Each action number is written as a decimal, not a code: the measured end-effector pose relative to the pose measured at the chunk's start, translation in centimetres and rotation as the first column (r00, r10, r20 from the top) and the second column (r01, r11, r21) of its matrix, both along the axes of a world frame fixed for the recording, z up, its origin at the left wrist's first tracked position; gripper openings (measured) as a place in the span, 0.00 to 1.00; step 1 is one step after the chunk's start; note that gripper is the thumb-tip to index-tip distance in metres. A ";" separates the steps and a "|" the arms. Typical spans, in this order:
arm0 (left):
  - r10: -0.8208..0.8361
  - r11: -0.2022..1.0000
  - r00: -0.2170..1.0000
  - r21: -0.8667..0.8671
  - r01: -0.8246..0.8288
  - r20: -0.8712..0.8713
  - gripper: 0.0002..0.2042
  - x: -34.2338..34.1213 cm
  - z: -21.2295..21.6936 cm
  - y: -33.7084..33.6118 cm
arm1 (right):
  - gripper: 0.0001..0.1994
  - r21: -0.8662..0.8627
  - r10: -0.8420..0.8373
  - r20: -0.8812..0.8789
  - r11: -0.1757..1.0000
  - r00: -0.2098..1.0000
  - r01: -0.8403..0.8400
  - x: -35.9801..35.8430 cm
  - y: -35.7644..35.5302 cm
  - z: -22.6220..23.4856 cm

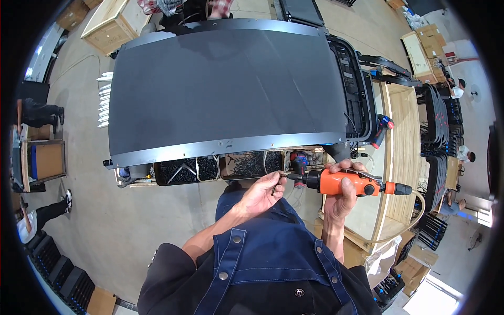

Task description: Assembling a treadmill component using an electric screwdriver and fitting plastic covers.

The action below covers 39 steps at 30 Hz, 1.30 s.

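My right hand (341, 190) is wrapped round an orange air screwdriver (344, 182) with a black nose, which lies level and points left. A pale hose (421, 210) runs from its back end. My left hand (262, 193) is closed in a pinch at the tip of the driver's bit (295, 176). A small dark screw (273, 191) shows between its fingers; whether another sits on the bit is hidden by the fingertips. Just beyond both hands is the metal front edge of a treadmill-like deck (226, 89) with a wide dark belt surface.
Below the deck's edge are black bins of dark screws (247, 165). A red and black power driver (299, 167) stands beside them, another power driver (382, 131) rests on the wooden crate (401, 152) at right. Silver tubes (104, 100) lie left; people stand around the edges.
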State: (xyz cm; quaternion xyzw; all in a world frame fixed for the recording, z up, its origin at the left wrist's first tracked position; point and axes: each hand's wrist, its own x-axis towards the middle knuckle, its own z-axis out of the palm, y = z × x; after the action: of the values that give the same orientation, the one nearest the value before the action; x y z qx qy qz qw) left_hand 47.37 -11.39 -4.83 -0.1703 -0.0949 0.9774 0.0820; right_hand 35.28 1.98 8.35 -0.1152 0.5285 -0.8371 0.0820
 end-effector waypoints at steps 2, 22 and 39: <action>0.029 0.998 0.999 -0.064 -0.027 0.027 0.09 -0.4 0.3 0.2 | 0.24 0.014 -0.056 0.008 0.998 0.998 0.056 0.3 -0.7 0.0; 0.171 0.970 0.936 -0.222 -0.104 0.309 0.11 -4.2 -1.7 -0.4 | 0.22 0.503 0.624 -0.358 0.755 0.694 -0.420 -4.4 -10.9 -1.2; -0.024 0.916 0.984 -0.391 0.091 0.174 0.12 5.1 -5.2 0.1 | 0.17 0.668 0.792 -0.191 0.538 0.579 -0.515 -4.5 -12.1 -1.1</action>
State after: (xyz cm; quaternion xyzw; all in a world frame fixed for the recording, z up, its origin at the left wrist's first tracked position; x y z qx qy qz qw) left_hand 52.43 -11.24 -10.04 -0.2669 0.1042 0.9558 0.0663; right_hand 30.74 -10.16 7.30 -0.4833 0.6580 -0.4949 0.2975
